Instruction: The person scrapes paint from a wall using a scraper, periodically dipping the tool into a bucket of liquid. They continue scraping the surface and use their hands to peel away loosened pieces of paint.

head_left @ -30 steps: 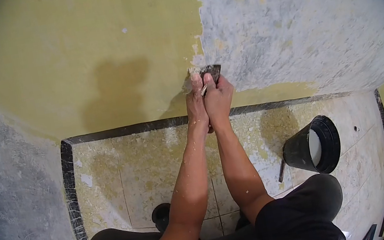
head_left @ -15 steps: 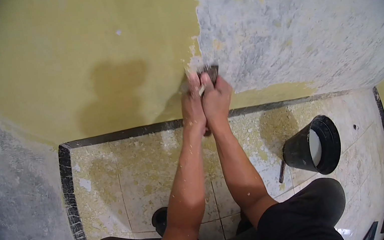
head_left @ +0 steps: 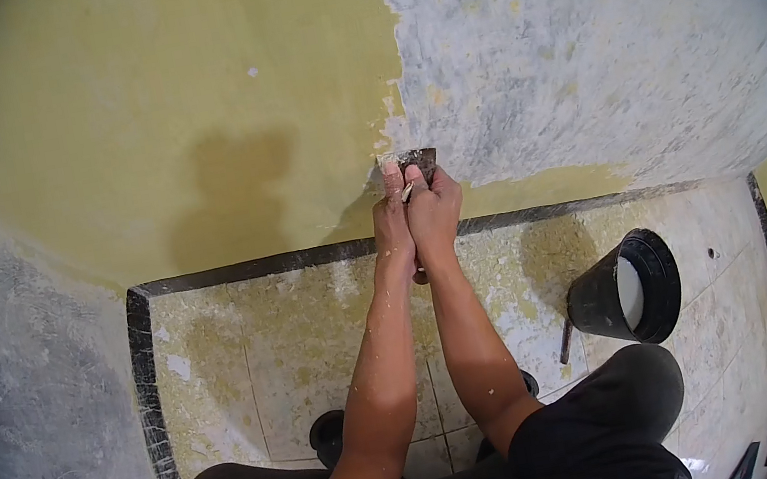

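Both my hands are closed around one scraper [head_left: 422,161], its wide dark blade against the wall at the ragged edge of the paint. My left hand [head_left: 392,228] wraps the handle from the left, thumb pointing up at the blade. Pressed beside it, my right hand [head_left: 435,211] grips from the right, its thumb also along the tool. The handle's end pokes out below my wrists. Yellow-green paint [head_left: 109,113] covers the wall to the left; bare whitish-grey plaster [head_left: 564,47] shows to the right. Paint crumbs cling to the blade and my forearms.
A black bucket [head_left: 586,307] with whitish contents stands tilted in view on the right, a stick-like handle [head_left: 565,343] beside it. Paint flakes litter the tiled floor [head_left: 315,317]. A dark skirting strip [head_left: 306,259] runs along the wall's foot. A scraped grey wall [head_left: 15,403] rises at left.
The scraper and both hands have shifted slightly down the wall. The blade, blurred before, now looks sharper. My grip is the same, and the view has moved a little.
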{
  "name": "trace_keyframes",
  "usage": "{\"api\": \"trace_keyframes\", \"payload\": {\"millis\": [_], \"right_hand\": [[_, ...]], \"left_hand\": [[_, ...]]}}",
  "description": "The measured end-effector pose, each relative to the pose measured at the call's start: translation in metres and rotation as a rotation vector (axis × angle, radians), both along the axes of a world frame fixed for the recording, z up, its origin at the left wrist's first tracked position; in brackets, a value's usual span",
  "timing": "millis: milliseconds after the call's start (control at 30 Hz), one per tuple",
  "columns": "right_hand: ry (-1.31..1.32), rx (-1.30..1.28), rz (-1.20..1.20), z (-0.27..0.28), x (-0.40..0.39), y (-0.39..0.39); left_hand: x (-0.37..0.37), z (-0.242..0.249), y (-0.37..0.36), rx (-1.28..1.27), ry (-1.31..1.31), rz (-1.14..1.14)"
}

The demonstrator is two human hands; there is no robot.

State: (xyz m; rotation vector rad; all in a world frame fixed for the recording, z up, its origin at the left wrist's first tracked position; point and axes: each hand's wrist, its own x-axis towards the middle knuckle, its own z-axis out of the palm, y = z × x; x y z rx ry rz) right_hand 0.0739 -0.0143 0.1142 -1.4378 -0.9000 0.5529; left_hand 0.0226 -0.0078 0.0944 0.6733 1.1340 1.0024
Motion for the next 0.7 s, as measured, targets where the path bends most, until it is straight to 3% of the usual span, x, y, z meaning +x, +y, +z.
{"api": "trace_keyframes", "payload": {"millis": [100,233,333,467,633,700], "right_hand": [[0.056,0.081,-0.049,0.0,-0.006,0.006],[-0.079,-0.022,-0.005,0.0,0.001,0.001],[0.09,0.062,0.008,0.006,-0.004,0.009],[-0.021,0.133,-0.008,0.029,-0.004,0.015],[-0.047,0.139,-0.02,0.014,-0.002,0.011],[0.035,0.0,-0.043,-0.014,0.003,0.007]], "left_hand": [[0.001,0.009,0.001,0.17,0.086,0.09],[-0.001,0.0,0.001,0.087,0.028,-0.002],[-0.001,0.008,0.011,0.164,0.1,0.045],[-0.006,0.034,0.016,0.206,0.098,0.03],[0.002,0.022,0.013,0.24,0.031,0.157],[0.001,-0.013,0.013,0.067,0.247,0.005]]}}
